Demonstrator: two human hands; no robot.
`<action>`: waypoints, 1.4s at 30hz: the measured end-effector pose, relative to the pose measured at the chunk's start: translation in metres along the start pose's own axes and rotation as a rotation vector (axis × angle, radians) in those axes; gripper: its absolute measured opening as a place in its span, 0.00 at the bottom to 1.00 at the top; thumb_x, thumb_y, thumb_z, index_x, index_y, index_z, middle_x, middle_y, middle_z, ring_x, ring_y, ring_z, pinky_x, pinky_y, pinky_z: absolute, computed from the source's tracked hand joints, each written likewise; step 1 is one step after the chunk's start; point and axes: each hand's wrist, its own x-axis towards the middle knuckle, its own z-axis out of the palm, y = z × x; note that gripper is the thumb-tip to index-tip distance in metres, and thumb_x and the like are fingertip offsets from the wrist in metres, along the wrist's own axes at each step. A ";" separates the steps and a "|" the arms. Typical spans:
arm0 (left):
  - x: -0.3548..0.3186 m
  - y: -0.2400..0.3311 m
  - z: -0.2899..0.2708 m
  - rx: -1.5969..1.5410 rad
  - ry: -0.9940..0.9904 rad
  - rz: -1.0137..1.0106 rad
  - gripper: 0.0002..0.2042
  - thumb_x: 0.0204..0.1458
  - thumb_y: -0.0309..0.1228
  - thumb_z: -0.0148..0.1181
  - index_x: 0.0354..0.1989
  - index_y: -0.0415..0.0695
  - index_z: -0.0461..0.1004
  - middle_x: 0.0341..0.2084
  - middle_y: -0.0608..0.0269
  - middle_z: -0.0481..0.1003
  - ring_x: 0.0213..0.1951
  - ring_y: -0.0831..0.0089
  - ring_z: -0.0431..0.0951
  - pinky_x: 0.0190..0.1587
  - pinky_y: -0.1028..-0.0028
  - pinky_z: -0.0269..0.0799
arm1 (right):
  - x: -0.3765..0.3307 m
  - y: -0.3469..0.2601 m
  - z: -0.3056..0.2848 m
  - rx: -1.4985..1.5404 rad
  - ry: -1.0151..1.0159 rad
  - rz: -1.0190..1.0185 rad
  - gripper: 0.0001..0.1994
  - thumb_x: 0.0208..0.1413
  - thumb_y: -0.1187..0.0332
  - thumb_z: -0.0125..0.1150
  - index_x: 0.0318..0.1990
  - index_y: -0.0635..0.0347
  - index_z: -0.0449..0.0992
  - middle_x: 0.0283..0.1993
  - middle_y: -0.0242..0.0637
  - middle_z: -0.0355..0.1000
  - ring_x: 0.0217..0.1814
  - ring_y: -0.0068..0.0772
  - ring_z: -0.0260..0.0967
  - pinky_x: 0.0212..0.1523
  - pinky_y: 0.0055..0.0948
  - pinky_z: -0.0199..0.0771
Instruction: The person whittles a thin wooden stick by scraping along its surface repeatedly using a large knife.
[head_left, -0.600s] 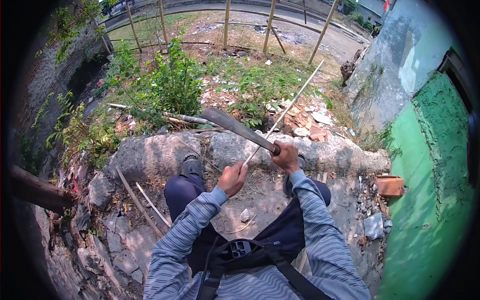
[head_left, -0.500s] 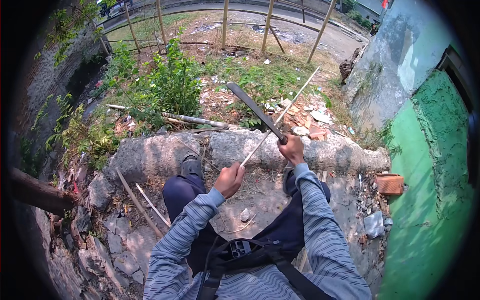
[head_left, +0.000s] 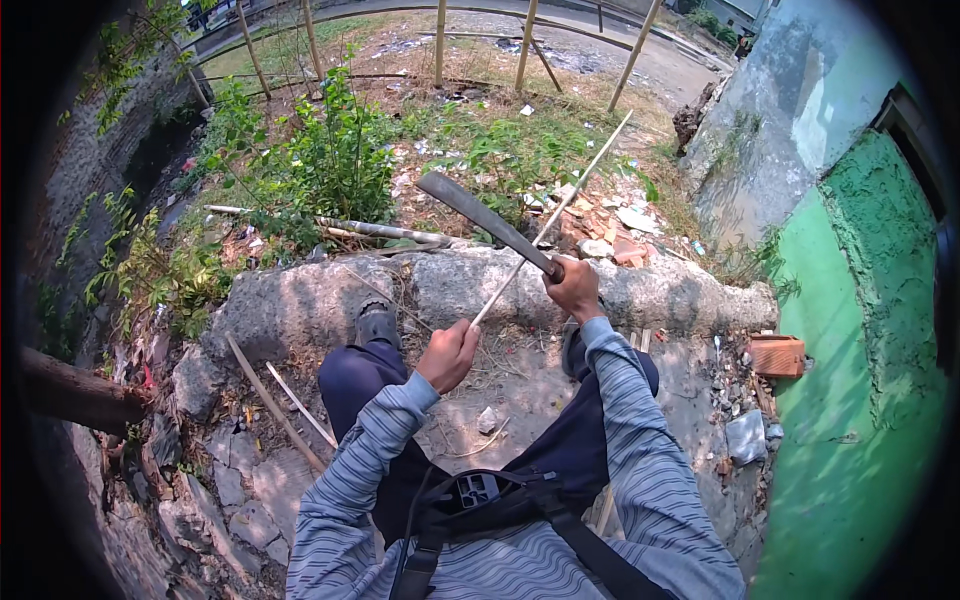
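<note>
Between my knees, my left hand (head_left: 449, 357) is closed around the near end of a long, thin, pale stick (head_left: 600, 155). The stick slants away from me, up and to the right, over the low concrete ledge (head_left: 470, 290). My right hand (head_left: 577, 288) is wrapped round the handle of a machete (head_left: 485, 220). Its dark, broad blade points away and to the left, crossing the stick a little beyond my right fist. Whether blade and stick touch at the crossing, I cannot tell. The stick's near end is hidden in my left fist.
On the ground to my left lie a curved brown strip (head_left: 268, 395) and a shorter pale strip (head_left: 300, 405). A green wall (head_left: 830, 440) rises on the right, with an orange hollow brick (head_left: 776, 356) beside it. Leafy plants (head_left: 345, 160) and rubble (head_left: 610, 235) are beyond the ledge.
The machete blade has swung lower and further left, its broad face showing more. My right hand has moved slightly left and nearer. Both hands keep their holds.
</note>
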 end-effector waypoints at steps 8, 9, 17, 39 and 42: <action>-0.007 -0.003 0.002 0.010 -0.003 0.012 0.17 0.71 0.36 0.52 0.32 0.36 0.69 0.17 0.44 0.67 0.20 0.49 0.71 0.28 0.56 0.65 | 0.003 0.006 -0.008 0.152 0.004 0.108 0.15 0.53 0.56 0.67 0.32 0.62 0.81 0.25 0.47 0.77 0.28 0.54 0.77 0.34 0.46 0.74; -0.005 -0.002 0.003 -0.016 -0.017 -0.004 0.16 0.71 0.37 0.52 0.33 0.36 0.68 0.17 0.44 0.67 0.20 0.48 0.71 0.27 0.55 0.65 | -0.002 0.001 -0.007 0.151 0.002 0.107 0.15 0.53 0.56 0.67 0.32 0.62 0.81 0.25 0.47 0.77 0.28 0.54 0.77 0.34 0.46 0.74; 0.000 0.000 0.023 0.063 0.003 -0.009 0.13 0.71 0.37 0.54 0.37 0.39 0.69 0.17 0.47 0.69 0.20 0.50 0.73 0.27 0.55 0.64 | -0.020 -0.032 -0.002 0.319 -0.138 -0.005 0.15 0.52 0.59 0.69 0.40 0.61 0.86 0.26 0.42 0.79 0.27 0.37 0.75 0.34 0.36 0.75; 0.014 -0.018 0.032 -0.297 -0.081 -0.196 0.12 0.73 0.35 0.50 0.55 0.41 0.70 0.28 0.71 0.71 0.26 0.84 0.66 0.28 0.76 0.65 | -0.054 -0.049 0.012 0.049 -0.208 -0.064 0.10 0.48 0.60 0.71 0.36 0.50 0.84 0.28 0.45 0.80 0.33 0.55 0.81 0.36 0.50 0.79; 0.012 -0.014 0.035 -0.329 -0.073 -0.218 0.11 0.73 0.35 0.50 0.55 0.42 0.68 0.26 0.72 0.69 0.21 0.85 0.63 0.22 0.77 0.59 | -0.058 -0.053 0.014 0.077 -0.169 -0.121 0.09 0.50 0.60 0.71 0.35 0.51 0.82 0.26 0.45 0.78 0.31 0.56 0.80 0.33 0.49 0.79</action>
